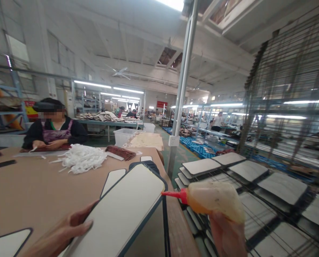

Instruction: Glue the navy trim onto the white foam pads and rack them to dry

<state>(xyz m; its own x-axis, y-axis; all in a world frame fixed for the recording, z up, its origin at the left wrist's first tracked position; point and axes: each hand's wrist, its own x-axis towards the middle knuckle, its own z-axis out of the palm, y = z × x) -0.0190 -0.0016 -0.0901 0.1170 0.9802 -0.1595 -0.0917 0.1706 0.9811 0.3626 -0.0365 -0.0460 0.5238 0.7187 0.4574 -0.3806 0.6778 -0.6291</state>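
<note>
My left hand (65,228) grips the lower left edge of a long cream panel (124,203) with dark edging and rounded corners, its thumb on the face. The panel is tilted above the brown table. In my right hand (226,232) is a translucent glue bottle (215,200) lying sideways, amber liquid inside. Its red nozzle points left, and the tip meets the panel's upper right corner edge. More dark-edged panels (112,180) lie beneath and behind the held one.
Across the brown table (41,189) sits a person (55,128) handling something. A white strip pile (81,157) and a brown bundle (122,152) lie between us. A metal post (182,82) rises beyond the edge; a rack with cream panels (282,185) stands at right.
</note>
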